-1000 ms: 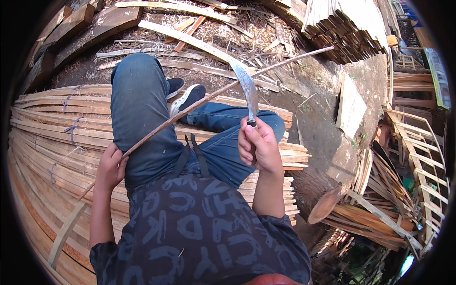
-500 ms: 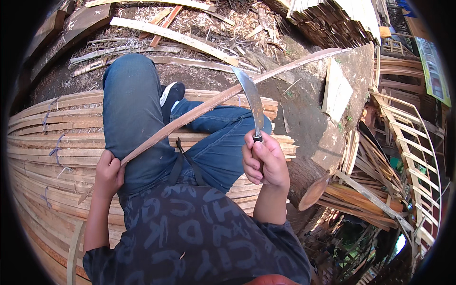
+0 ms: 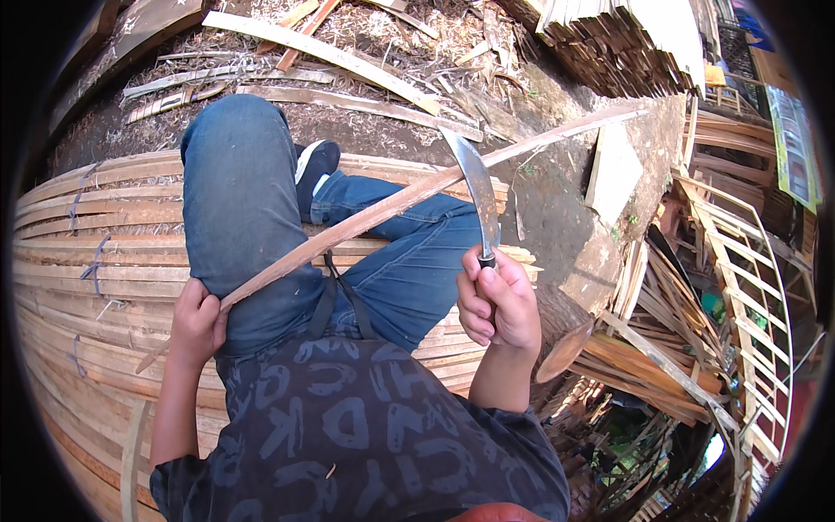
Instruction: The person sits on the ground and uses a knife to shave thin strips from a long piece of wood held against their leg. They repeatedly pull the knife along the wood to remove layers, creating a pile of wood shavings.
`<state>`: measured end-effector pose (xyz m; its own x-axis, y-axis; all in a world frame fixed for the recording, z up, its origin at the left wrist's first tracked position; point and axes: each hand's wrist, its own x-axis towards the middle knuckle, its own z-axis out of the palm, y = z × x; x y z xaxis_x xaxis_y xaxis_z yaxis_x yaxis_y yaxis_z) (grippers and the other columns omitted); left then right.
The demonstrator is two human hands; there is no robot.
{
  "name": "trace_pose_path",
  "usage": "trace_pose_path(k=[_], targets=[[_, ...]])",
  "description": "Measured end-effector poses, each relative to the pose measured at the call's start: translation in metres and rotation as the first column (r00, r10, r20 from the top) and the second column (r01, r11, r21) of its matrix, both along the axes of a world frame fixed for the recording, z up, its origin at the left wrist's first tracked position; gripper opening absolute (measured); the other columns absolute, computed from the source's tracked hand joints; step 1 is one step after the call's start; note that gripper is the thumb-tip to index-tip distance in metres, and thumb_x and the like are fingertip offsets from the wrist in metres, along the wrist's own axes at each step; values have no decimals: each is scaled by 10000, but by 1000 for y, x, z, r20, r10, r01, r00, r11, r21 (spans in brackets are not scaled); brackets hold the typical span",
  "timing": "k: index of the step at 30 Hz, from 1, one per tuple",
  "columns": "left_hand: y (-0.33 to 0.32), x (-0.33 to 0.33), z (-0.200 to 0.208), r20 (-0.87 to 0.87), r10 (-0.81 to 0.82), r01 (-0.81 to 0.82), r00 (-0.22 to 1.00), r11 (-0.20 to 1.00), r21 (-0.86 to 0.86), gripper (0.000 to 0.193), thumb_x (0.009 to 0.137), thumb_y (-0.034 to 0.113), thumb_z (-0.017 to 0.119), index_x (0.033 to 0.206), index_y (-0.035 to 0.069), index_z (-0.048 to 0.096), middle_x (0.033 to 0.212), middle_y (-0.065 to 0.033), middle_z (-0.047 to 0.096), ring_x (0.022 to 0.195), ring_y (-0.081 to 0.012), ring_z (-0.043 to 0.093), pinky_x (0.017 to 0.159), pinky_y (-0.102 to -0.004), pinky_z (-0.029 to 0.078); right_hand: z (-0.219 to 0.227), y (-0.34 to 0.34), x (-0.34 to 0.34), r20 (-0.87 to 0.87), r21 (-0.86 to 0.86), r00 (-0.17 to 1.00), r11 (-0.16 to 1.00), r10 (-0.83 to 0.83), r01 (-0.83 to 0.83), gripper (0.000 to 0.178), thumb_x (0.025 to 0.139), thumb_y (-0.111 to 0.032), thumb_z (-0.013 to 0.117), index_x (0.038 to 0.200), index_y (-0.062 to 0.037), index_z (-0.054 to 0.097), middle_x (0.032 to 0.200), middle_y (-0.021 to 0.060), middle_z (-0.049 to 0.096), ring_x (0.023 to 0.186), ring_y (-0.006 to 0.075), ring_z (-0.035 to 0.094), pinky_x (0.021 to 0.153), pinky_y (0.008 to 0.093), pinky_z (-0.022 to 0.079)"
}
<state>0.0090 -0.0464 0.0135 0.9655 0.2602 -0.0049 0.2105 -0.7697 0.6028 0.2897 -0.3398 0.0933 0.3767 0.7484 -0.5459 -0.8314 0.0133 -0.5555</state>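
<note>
A long, thin strip of rough brown wood (image 3: 365,222) runs slantwise over my lap, from low on the left up to the far right. Near its lower end my left hand (image 3: 198,320) is closed round it, beside my thigh. My right hand (image 3: 497,297) grips the dark handle of a curved knife (image 3: 475,181), its blade pointing up and away from me. In the picture the blade crosses the strip; whether the edge touches the wood I cannot tell.
Bundles of sawn slats (image 3: 96,261), tied with string, lie under and beside me. Ahead, loose boards (image 3: 322,56) rest among shavings. A stack of planks (image 3: 617,48) stands far right, with a log (image 3: 565,344), a pale board (image 3: 614,174) and a ladder-like wooden frame (image 3: 748,304) nearer.
My right hand with the knife has moved a little to the right and slightly toward me. My left hand keeps its hold on the strip, which has barely shifted.
</note>
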Motion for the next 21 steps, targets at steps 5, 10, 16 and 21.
trace_pose_path(k=[5,10,16,21], targets=[[6,-2,-1,-6,-19,19,1000,999,-36,255,740,38,679,695,5,431,732,-143,389,657,-328,448,564,-407,386,-5,-1,2,42,-55,999,998,-30,33,175,1002,-204,498,987,-31,477,587,2,405,376,48,352,309,203,299],[9,-1,2,-29,-29,28,999,999,-36,261,741,45,685,697,6,431,736,-146,390,662,-330,456,568,-408,392,-7,-3,1,129,-123,989,989,-70,86,186,994,-202,519,988,-17,504,592,8,423,377,48,364,303,201,297],[6,4,8,-45,-34,33,998,999,-31,258,744,41,679,705,5,426,746,-149,392,665,-341,459,572,-415,393,-9,-17,2,179,-171,981,979,-79,110,189,994,-196,519,999,-6,518,592,12,431,377,46,367,307,194,302],[7,8,12,-57,-49,47,997,998,-43,261,748,46,677,712,2,422,753,-152,390,663,-346,452,569,-419,387,-5,-25,5,262,-245,960,955,-102,168,208,991,-200,529,1016,7,531,594,14,442,378,45,370,310,191,300]])
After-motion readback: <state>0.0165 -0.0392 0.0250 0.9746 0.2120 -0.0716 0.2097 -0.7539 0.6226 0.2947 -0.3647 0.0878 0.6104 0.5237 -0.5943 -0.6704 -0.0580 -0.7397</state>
